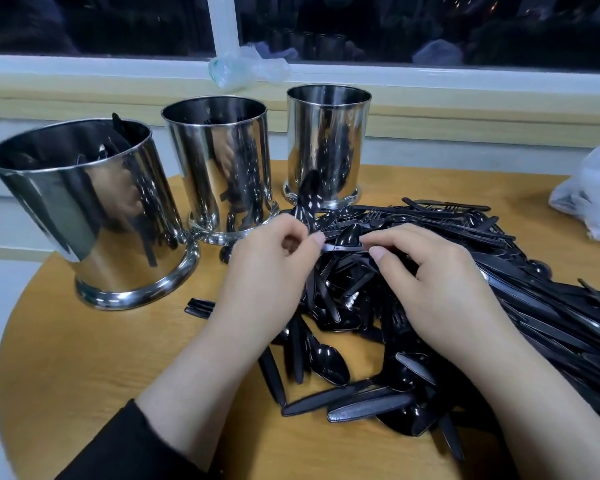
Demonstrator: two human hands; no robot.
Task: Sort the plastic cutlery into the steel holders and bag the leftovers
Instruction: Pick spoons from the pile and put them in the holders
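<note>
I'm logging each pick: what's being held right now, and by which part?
A black plastic spoon, by its handle: left hand and right hand each pinch it, bowl raised.

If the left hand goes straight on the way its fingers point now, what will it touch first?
Most likely the black spoon that the left hand and right hand already pinch; beyond it lies the cutlery pile. Depth is unclear.

round wooden table (84, 358) bears three steel holders (219, 168), cutlery heap (499, 289), perhaps a plastic bag (593, 195).
</note>
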